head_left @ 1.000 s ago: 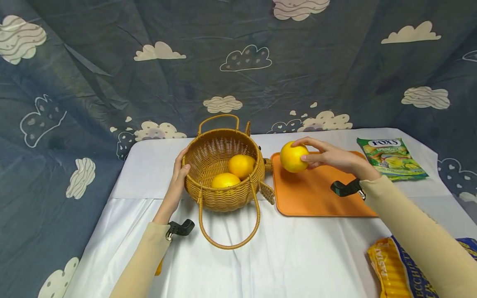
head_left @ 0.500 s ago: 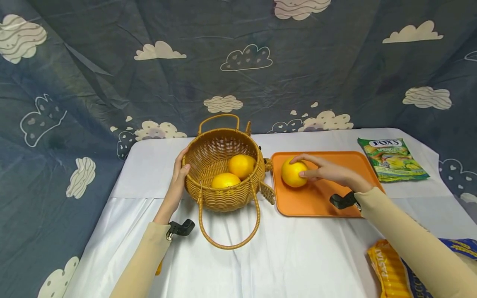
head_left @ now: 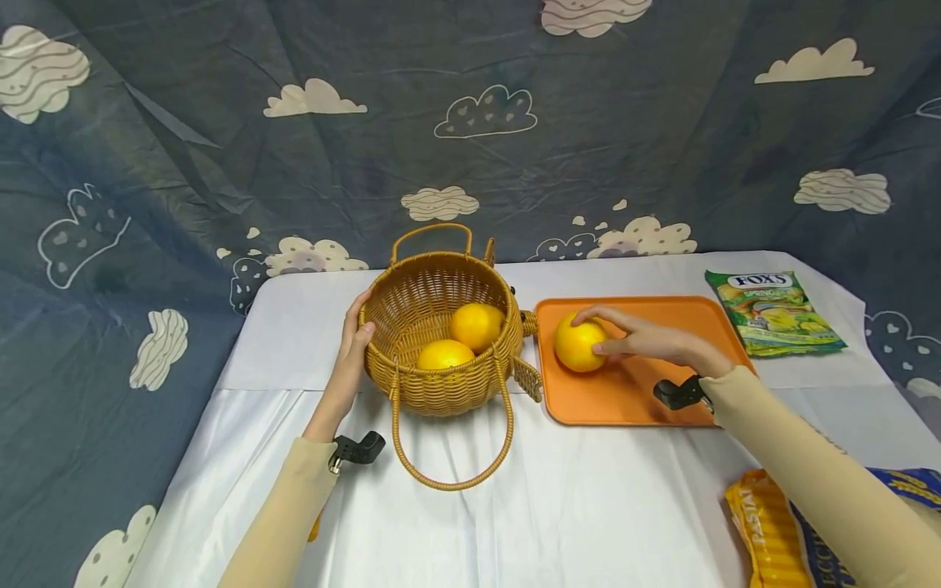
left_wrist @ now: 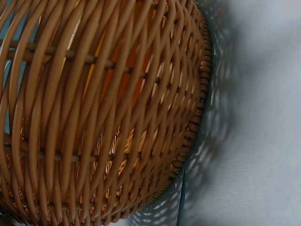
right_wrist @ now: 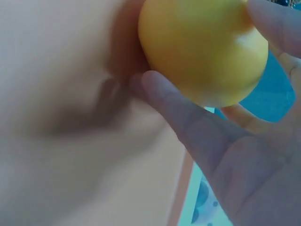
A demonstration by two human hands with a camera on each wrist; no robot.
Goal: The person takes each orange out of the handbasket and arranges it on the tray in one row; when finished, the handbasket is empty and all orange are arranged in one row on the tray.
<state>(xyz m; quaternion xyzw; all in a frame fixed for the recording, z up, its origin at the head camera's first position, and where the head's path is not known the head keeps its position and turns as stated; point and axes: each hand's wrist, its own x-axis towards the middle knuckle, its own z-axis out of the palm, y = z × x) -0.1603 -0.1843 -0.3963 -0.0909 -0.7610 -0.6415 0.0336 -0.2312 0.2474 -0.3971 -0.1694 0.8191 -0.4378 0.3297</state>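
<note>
On the left of the head view stands a wicker basket (head_left: 441,398) with two loop handles, one upright at the back and one hanging down in front. My left hand (head_left: 349,359) holds its left rim, thumb over the edge. In the left wrist view the basket's woven wall (left_wrist: 94,117) fills most of the frame; the hand is out of sight there. Inside lie yellow-orange oranges (head_left: 445,354), one partly hidden behind another. My right hand (head_left: 647,338) grips another orange (head_left: 575,346) at the left end of an orange tray (head_left: 625,408). In the right wrist view, fingers and thumb surround that orange (right_wrist: 202,52).
A green Fox's candy bag (head_left: 779,314) lies right of the tray. At the lower right a yellow and blue pasta bag (head_left: 768,523) is partly covered by the right sleeve. White cloth (head_left: 588,506) covers the table, and a dark cloud-patterned curtain (head_left: 367,180) hangs behind.
My right hand has lowered the orange from above the tray's back left part down onto the tray, and has stayed there over the last half second. The left hand and basket have not moved.
</note>
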